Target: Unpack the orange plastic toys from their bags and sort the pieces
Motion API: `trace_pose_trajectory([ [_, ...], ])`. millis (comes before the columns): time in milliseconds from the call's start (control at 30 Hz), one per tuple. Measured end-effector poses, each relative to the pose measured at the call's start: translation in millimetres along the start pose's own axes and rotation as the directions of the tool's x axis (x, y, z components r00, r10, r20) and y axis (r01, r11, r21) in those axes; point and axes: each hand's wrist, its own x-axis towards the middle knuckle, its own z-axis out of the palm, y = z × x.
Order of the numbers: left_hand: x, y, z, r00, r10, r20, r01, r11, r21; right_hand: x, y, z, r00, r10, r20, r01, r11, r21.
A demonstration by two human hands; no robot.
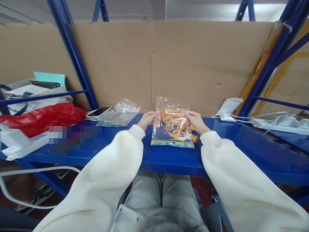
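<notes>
A clear plastic bag (pixel 173 125) with a colourful bottom strip lies on the blue shelf (pixel 231 145), filled with several orange plastic pieces. My left hand (pixel 147 118) pinches the bag's left edge near the top. My right hand (pixel 196 121) grips its right edge at the same height. One orange piece (pixel 194 138) pokes out at the bag's lower right, by my right wrist. Both arms wear cream sleeves.
An empty clear bag (pixel 120 113) and a phone (pixel 99 111) lie to the left. Further left are a red plastic bag (pixel 41 118) and a white power strip (pixel 19 143). White chargers and cables (pixel 241 112) sit at right. Cardboard (pixel 169 64) backs the shelf.
</notes>
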Motion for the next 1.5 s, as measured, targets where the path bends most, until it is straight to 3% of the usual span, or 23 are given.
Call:
trace_pose_trajectory([
  [167, 4.0, -1.7, -2.2, 1.000, 0.002, -0.013, -0.002, 1.000, 0.001, 1.8, 2.6, -1.0, 1.000, -0.009, -0.005, 0.009, 0.999, -0.032],
  [533, 7.1, -1.9, -4.5, 1.000, -0.024, -0.016, 0.022, 0.991, -0.129, -7.1, -6.0, 1.4, 0.995, 0.027, 0.098, -0.030, 0.999, 0.032],
  [733, 5.7, 0.4, -1.0, 0.996, -0.044, -0.076, 0.032, 0.987, -0.157, -5.1, -7.3, 0.5, 0.992, 0.045, 0.121, -0.051, 0.998, 0.046],
  [900, 4.9, 0.8, -1.0, 0.997, -0.048, -0.059, 0.038, 0.986, -0.162, -3.1, -7.3, -0.3, 0.993, 0.073, 0.090, -0.077, 0.996, 0.048],
  [1067, 6.2, -2.3, -4.8, 0.999, -0.019, -0.047, 0.009, 0.981, -0.195, -3.7, -7.4, 1.2, 0.994, 0.110, -0.019, -0.108, 0.991, 0.078],
  [1233, 8.6, -6.8, -6.2, 0.999, 0.008, -0.034, -0.016, 0.976, -0.218, -2.6, -2.8, 2.0, 0.997, 0.065, -0.043, -0.061, 0.994, 0.086],
  [1500, 11.6, -7.0, -1.9, 0.985, 0.089, -0.148, -0.113, 0.980, -0.167, -0.6, 1.2, 5.6, 1.000, 0.020, -0.023, -0.018, 0.994, 0.107],
])
